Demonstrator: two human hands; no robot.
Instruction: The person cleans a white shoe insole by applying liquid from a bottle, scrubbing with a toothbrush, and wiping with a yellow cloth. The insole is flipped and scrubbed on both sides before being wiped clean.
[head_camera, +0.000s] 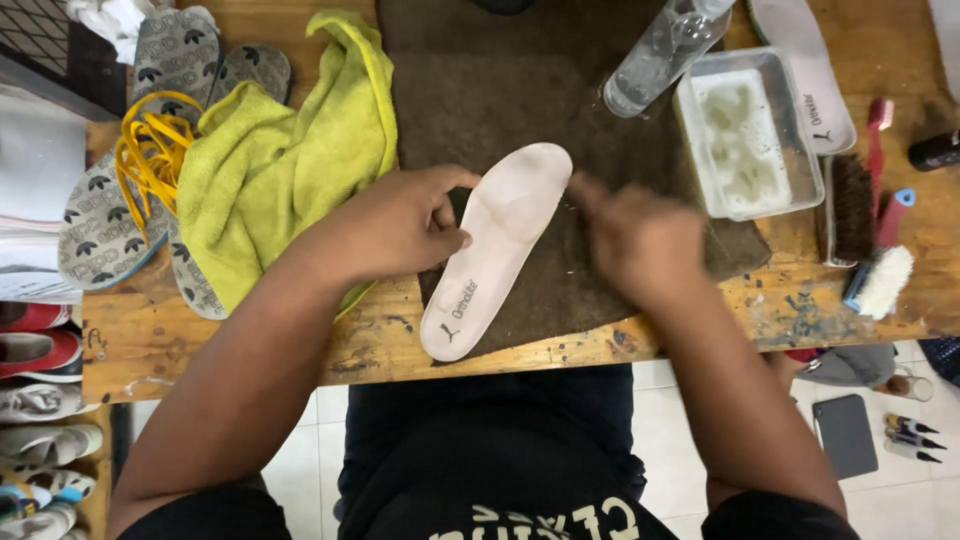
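wooden workbench (300, 340), brown mat (520, 110), both hands (400, 225) on white insole (497, 245)

The insole (497, 245) is pale pink-white with small dark print near its heel. It lies on a dark brown mat (520, 110) over an orange-brown wooden worktop (280, 350) (flecked with blue paint). The towel (280, 160) is lime green, the laces (150, 150) bright yellow, and the grey insoles (110, 220) carry a repeating dark logo pattern.
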